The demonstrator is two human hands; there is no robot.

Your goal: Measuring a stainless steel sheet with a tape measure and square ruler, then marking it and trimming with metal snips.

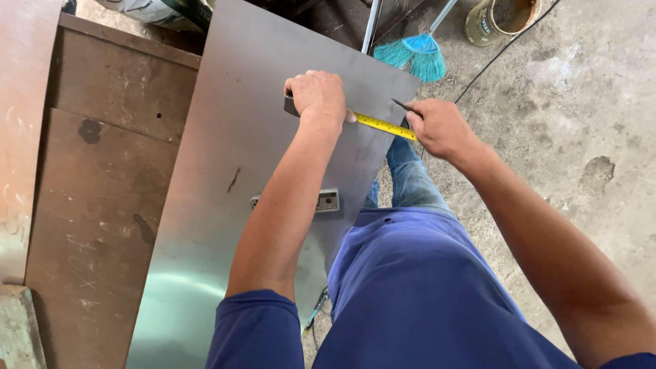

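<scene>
Left hand atop tape measure; right hand at its end

— Any packaging or labels over there?

— One round can on the concrete floor at the far right, open at the top, with a pale band of label around its side. A printed sack or bag lies at the far left edge, whitish with dark markings.

— Any signs or screens?

— None that I can see.
</scene>
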